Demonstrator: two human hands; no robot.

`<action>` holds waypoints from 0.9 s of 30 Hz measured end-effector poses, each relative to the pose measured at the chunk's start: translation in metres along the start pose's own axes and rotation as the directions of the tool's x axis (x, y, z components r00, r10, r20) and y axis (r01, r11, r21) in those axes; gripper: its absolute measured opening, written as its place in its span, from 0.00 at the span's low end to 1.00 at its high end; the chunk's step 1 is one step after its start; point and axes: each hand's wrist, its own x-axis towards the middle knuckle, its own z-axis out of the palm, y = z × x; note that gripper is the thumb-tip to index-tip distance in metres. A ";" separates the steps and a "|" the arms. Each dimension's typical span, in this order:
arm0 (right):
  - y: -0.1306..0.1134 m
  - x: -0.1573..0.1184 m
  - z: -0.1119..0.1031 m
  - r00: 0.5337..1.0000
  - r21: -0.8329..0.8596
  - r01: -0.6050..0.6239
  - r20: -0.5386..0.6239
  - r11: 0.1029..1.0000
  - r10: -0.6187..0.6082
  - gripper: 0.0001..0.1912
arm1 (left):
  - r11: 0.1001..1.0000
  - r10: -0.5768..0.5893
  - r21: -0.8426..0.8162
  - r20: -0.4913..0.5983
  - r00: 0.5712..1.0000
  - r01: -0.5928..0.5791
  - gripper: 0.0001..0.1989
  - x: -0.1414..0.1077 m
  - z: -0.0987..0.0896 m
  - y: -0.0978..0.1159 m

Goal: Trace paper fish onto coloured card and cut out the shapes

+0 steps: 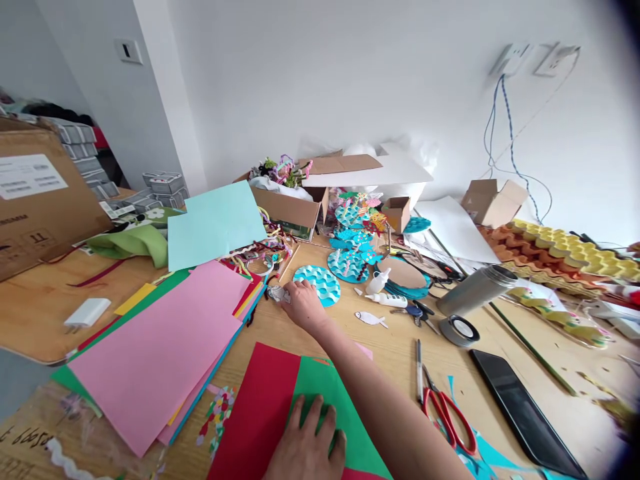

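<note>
My right hand (304,308) reaches across to the middle of the table, its fingers pinched at the edge of a small white-and-grey patterned paper cut-out (278,293). Just beside it lies a round blue wave-patterned disc (325,285), partly behind the hand. My left hand (306,443) rests flat, fingers spread, on a green paper sheet (357,417). Under the green sheet is a red paper sheet (260,393). A white fish cut-out (371,319) lies to the right of my right hand, near a white glue bottle (387,300).
Left stands a stack of coloured paper topped by pink sheets (170,353). Red-handled scissors (450,417), a pen (419,370), a black tablet (523,407), a tape roll (459,331) and a metal flask (477,289) lie right. Behind are decorated blue discs (350,263) and an open cardboard box (290,207).
</note>
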 end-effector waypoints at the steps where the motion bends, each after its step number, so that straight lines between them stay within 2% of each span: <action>1: 0.000 -0.003 0.000 1.000 0.002 0.018 0.012 1.000 -0.019 0.18 | 1.000 0.016 0.002 -0.001 1.000 -0.016 0.10 0.000 -0.001 0.000; 5: -0.002 -0.007 0.001 0.999 -0.002 0.041 0.020 0.999 -0.041 0.19 | 0.999 0.053 0.012 -0.007 0.999 -0.053 0.09 0.002 -0.004 0.000; 11: -0.004 0.018 0.004 0.999 -0.046 -0.027 0.023 0.999 0.028 0.14 | 1.000 -0.023 0.019 -0.064 0.998 0.025 0.13 0.003 0.002 0.004; 15: -0.007 0.027 0.008 0.998 -0.064 -0.045 0.050 0.997 0.048 0.13 | 1.000 -0.013 0.024 -0.022 1.000 0.014 0.14 0.002 0.005 0.002; 18: -0.008 0.029 0.008 0.996 -0.065 -0.060 0.061 0.996 0.064 0.14 | 0.999 0.033 0.034 -0.013 0.999 -0.032 0.12 0.002 0.003 0.002; 23: -0.010 0.032 0.009 0.991 -0.068 -0.092 0.091 0.993 0.098 0.18 | 0.998 0.008 0.059 -0.130 0.991 0.000 0.13 0.006 -0.002 0.004; 27: -0.012 0.038 0.009 0.986 -0.082 -0.101 0.122 0.991 0.111 0.21 | 0.995 0.077 0.073 -0.089 0.993 -0.071 0.10 0.007 -0.005 0.002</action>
